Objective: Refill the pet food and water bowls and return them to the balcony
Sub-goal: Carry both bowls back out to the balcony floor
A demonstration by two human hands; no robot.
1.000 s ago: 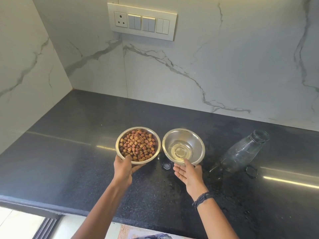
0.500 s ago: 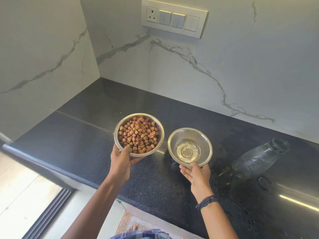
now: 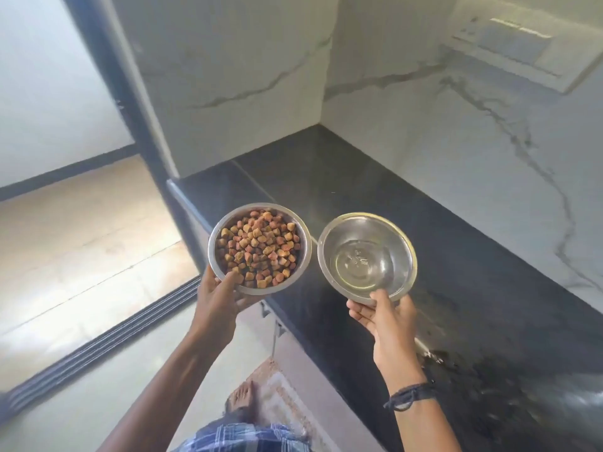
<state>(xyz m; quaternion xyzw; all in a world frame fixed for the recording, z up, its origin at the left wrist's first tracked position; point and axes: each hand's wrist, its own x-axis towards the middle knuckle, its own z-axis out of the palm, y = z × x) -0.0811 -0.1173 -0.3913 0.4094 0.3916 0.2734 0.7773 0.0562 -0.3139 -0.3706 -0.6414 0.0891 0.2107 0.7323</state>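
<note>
A steel food bowl [image 3: 301, 236] heaped with brown kibble is in the air over the counter's left end, held at its near rim by my left hand [image 3: 217, 300]. To its right, a steel water bowl [image 3: 367, 259] with clear water in the bottom is lifted above the black counter [image 3: 473, 256]. My right hand [image 3: 386, 316] grips that bowl at its near rim, thumb over the edge. Both bowls are level and apart from each other.
The counter runs along a white marble wall with a switch plate [image 3: 509, 44] at top right. Water is spilled on the counter [image 3: 450, 360] near my right forearm. At left, a dark sliding-door frame [image 3: 130, 93] and floor track [image 3: 107, 337] lead to a sunlit tiled floor. A mat [image 3: 280, 386] lies under my foot.
Both bowls have been lifted off the counter and carried left. My view has swung left toward the sliding door, and the plastic bottle has left the frame.
</note>
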